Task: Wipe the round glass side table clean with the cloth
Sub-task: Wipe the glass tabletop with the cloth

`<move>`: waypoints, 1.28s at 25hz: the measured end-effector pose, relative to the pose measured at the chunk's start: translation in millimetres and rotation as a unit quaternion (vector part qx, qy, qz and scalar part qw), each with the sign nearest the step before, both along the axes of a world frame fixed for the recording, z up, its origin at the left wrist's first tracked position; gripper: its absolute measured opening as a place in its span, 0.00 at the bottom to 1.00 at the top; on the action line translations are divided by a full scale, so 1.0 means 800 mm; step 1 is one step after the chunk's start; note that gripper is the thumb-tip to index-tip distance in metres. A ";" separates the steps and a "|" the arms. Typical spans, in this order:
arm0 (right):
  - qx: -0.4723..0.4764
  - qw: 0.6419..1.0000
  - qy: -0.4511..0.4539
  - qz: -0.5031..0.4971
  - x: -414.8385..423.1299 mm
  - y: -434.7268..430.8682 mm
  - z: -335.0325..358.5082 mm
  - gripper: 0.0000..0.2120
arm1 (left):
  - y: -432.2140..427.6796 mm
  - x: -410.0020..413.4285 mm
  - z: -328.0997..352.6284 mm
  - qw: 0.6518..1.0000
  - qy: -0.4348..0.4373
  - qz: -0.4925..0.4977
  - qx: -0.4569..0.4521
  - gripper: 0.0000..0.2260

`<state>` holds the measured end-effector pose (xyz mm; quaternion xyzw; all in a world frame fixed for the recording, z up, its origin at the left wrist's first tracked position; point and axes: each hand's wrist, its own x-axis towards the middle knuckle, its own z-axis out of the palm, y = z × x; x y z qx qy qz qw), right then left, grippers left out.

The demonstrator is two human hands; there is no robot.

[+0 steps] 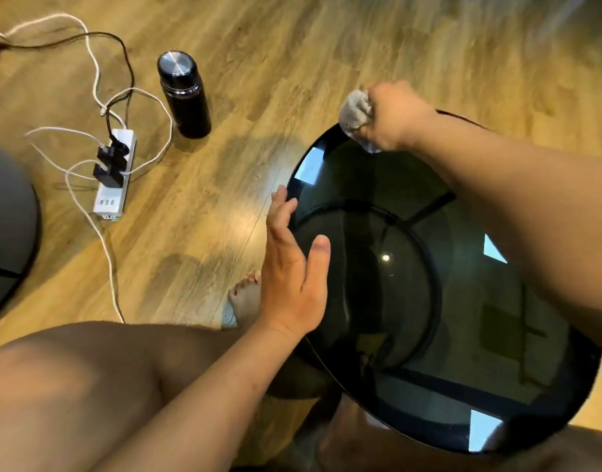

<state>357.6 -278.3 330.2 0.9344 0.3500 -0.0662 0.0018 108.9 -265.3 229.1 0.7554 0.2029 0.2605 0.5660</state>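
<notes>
Item: right hand (393, 119), fingers curled tight round a bunched grey cloth (353, 110), set on the far rim of the round glass side table (412, 335), part of the cloth hanging past the edge. Left hand (292, 267): flat, fingers straight, holding nothing, laid along the table's left rim with the thumb over the glass; whether it presses cannot be told. Hazards, as judged: a stroke that runs on outward would carry the cloth off the rim; weight put so near the edge may rock or tip the table; the bare thumb may print the glass. Container: one black flask (184, 93), upright on the wood floor (292, 46), well apart from the table, lid on, contents hidden. Nearby: power strip (113, 173) with plugs and loose cables.
</notes>
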 end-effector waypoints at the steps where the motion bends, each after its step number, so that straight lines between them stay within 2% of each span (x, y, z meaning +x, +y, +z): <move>1: -0.013 1.000 0.005 0.005 -0.006 0.014 -0.006 0.08 | 0.005 -0.002 -0.001 1.000 -0.011 0.001 -0.029 0.21; 4: 0.020 0.992 0.032 0.116 -0.088 -0.001 -0.029 0.14 | 0.029 0.000 0.002 0.990 -0.021 0.044 -0.136 0.22; 7: 0.055 0.939 0.226 0.255 -0.217 -0.080 -0.019 0.18 | 0.051 0.008 0.014 0.943 -0.020 0.090 -0.319 0.19; 8: 0.023 0.918 0.258 0.300 -0.237 -0.101 -0.010 0.21 | 0.051 0.009 0.016 0.941 -0.016 0.080 -0.329 0.20; 10: -0.015 0.898 0.250 0.363 -0.218 -0.106 -0.009 0.24 | 0.043 0.010 0.017 0.947 -0.007 0.040 -0.319 0.23; 12: 0.018 0.910 0.241 0.337 -0.175 -0.078 -0.013 0.18 | 0.025 0.008 0.019 0.956 0.009 0.003 -0.293 0.22; 14: 0.058 0.951 0.159 0.258 -0.101 -0.038 -0.024 0.12 | 0.010 0.002 0.012 0.982 0.021 -0.021 -0.184 0.20; 16: 0.031 0.992 0.046 0.112 -0.010 -0.018 -0.025 0.11 | -0.002 -0.004 0.001 0.998 0.045 -0.046 0.018 0.22; 17: 0.003 0.999 0.015 0.028 0.025 -0.020 -0.021 0.11 | -0.005 -0.005 -0.005 0.994 0.052 -0.049 0.081 0.24; 18: -0.029 0.999 0.005 -0.025 0.044 -0.024 -0.018 0.12 | -0.006 -0.004 -0.007 0.991 0.060 -0.047 0.105 0.25; 19: -0.045 0.998 -0.005 -0.036 0.049 -0.023 -0.020 0.12 | -0.005 -0.003 -0.006 0.992 0.065 -0.042 0.102 0.25; 22: -0.006 0.999 -0.029 0.044 -0.024 -0.042 -0.030 0.21 | -0.005 -0.003 -0.005 0.993 0.055 -0.040 0.098 0.25; 23: 0.013 0.997 -0.008 0.070 -0.066 -0.060 -0.033 0.23 | -0.005 -0.005 -0.004 0.995 0.043 -0.042 0.085 0.25; 25: 0.024 0.980 0.124 0.155 -0.171 -0.111 -0.021 0.25 | 0.003 -0.005 0.004 0.999 0.010 -0.043 0.032 0.24; 27: -0.009 0.934 0.255 0.250 -0.241 -0.151 -0.012 0.25 | 0.012 0.006 0.015 0.998 0.005 -0.056 0.019 0.24; 29: -0.048 0.907 0.302 0.290 -0.244 -0.159 -0.012 0.24 | 0.008 0.007 0.014 0.994 0.043 -0.067 0.075 0.24; 32: -0.007 0.937 0.220 0.273 -0.147 -0.131 -0.017 0.17 | 0.006 0.007 0.006 0.974 0.079 -0.095 0.188 0.24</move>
